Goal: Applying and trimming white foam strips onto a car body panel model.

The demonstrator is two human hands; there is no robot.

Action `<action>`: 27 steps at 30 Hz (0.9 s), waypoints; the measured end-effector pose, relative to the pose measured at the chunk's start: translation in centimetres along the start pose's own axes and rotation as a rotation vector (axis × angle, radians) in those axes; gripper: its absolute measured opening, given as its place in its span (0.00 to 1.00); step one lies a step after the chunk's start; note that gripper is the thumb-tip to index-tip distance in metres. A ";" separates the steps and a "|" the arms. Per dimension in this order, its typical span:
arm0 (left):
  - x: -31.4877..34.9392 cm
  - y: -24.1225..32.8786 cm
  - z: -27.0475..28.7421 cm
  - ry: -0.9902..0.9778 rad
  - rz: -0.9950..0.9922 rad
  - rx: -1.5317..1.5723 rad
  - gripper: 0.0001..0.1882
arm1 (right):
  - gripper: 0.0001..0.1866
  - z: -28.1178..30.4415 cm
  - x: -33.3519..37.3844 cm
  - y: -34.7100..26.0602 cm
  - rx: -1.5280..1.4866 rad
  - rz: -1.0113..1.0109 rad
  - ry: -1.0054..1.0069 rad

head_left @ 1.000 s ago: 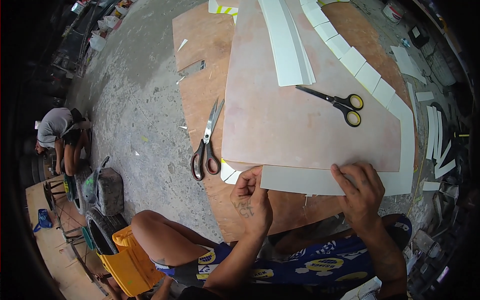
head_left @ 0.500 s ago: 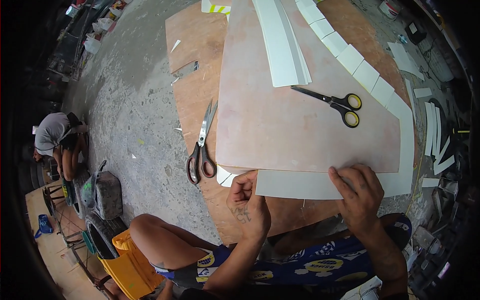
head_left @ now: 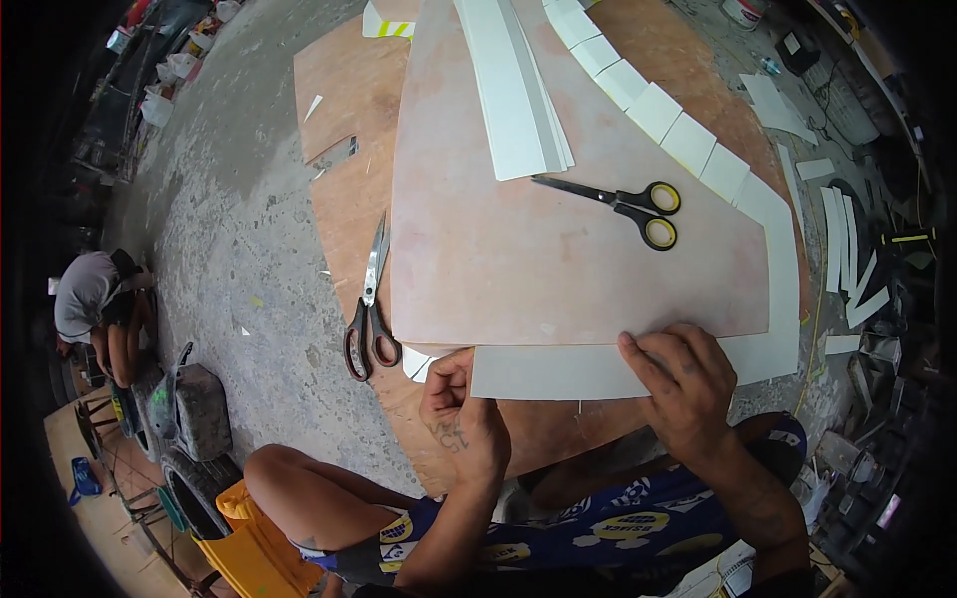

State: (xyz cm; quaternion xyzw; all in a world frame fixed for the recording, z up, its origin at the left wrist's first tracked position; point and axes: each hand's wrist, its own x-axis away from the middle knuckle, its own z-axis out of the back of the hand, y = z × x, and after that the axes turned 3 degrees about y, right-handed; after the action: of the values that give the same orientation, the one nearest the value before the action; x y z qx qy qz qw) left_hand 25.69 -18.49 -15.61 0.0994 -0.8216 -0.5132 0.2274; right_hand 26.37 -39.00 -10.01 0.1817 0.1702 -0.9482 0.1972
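Note:
A white strip of card or sheet (head_left: 558,373) lies along the near edge of a large pinkish flat panel (head_left: 558,279). My left hand (head_left: 464,419) is closed at the strip's left end, its fingers curled and its thumb against the end. My right hand (head_left: 688,389) grips the strip farther right, fingers bent over it and one fingertip at the panel's edge; its thumb is hidden. Black-and-yellow scissors (head_left: 623,204) rest on the panel. A larger pair of dark-handled scissors (head_left: 370,309) lies left of it, blades pointing away from me.
Brown plywood (head_left: 344,214) lies beneath the panel. A stack of long white strips (head_left: 508,100) rests on the panel, and white pieces (head_left: 688,145) line its curved right edge. White offcuts (head_left: 845,244) lie at the right. Far left, another person (head_left: 95,304) bends over near a tyre (head_left: 194,488).
The whole scene has shifted somewhat left in the picture as the view moved. Both hands keep nearly the same places on the strip.

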 end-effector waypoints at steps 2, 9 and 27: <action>-0.1 -0.3 0.2 -0.014 -0.004 0.008 0.06 | 0.22 0.1 0.0 0.0 0.000 -0.007 -0.004; -0.1 -0.2 0.4 -0.021 -0.014 0.010 0.06 | 0.21 0.0 0.1 -0.1 -0.007 -0.008 0.007; -0.2 -0.6 0.5 0.000 0.026 0.024 0.07 | 0.30 0.4 0.0 -0.4 -0.044 -0.025 -0.031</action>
State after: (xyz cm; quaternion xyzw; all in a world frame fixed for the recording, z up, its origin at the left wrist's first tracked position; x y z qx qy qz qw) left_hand 25.61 -18.24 -16.42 0.0913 -0.8289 -0.5003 0.2329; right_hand 26.11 -38.76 -9.59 0.1605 0.1904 -0.9493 0.1917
